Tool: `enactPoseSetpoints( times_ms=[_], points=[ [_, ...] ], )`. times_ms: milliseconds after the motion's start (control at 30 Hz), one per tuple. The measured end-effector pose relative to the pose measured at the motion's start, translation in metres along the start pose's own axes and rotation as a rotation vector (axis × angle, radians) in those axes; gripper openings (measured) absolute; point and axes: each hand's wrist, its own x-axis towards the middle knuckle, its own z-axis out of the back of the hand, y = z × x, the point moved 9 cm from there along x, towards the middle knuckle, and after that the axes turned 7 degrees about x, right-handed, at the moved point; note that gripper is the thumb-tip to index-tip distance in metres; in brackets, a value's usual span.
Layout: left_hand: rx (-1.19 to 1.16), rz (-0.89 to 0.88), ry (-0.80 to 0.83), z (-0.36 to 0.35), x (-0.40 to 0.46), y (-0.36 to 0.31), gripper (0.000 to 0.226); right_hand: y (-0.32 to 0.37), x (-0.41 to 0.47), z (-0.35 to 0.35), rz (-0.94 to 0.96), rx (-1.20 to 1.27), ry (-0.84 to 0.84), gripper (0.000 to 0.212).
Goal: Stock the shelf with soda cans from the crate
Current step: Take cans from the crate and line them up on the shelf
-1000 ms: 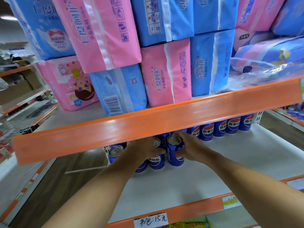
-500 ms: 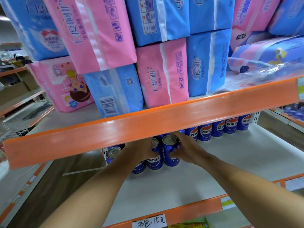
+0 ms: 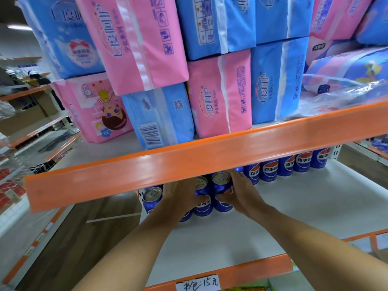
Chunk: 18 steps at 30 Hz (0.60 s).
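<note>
Both arms reach under the orange lip of the upper shelf (image 3: 210,162) to the white lower shelf (image 3: 294,206), where blue soda cans stand upright.

Left hand (image 3: 180,196): fingers curled round a can that its palm mostly hides; only the base shows below the wrist. Thumb lies across the front of the neighbouring centre can (image 3: 202,198).

Right hand (image 3: 241,194): fingers wrapped round the far side of the right front can (image 3: 221,192), thumb pressed on its near face. Silver top and pull tab face up.

Judgement: the two hands are squeezing the front cans together, seating them tight against each other and against the row behind, so the block stays square and the logos face out.

Another can (image 3: 152,199) stands just beside the left hand, at the shelf's left end. A back row of cans (image 3: 287,166) runs to the right along the rear, labels forward. It looks like the plan is to fill from the back left outward; much of the white shelf to the right and front is bare board.

The crate is out of view.

Above, pink and blue soft packs (image 3: 220,93) are stacked on the upper shelf, whose lip hides the can tops further back. That low clearance likely explains the low, flat reach. A handwritten price tag (image 3: 200,284) is stuck on the lower shelf edge.
</note>
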Motion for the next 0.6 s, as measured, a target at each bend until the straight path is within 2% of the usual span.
enactPoseSetpoints(
  times_ms=[167, 333, 500, 600],
  points=[
    [0.084, 0.006, 0.019, 0.002, 0.0, -0.001, 0.068, 0.003, -0.001, -0.002, -0.028, -0.019, -0.063, 0.069],
    [0.091, 0.03, 0.061, 0.001, 0.001, -0.006, 0.064, 0.003, -0.001, -0.002, -0.065, -0.04, -0.078, 0.071],
    [0.167, 0.024, 0.138, 0.002, 0.003, -0.01, 0.068, 0.006, -0.002, -0.003, -0.109, -0.059, -0.047, 0.068],
    [0.197, 0.0, 0.166, 0.005, 0.004, -0.014, 0.08, 0.005, -0.002, -0.005, -0.133, -0.053, -0.035, 0.084]
  ],
)
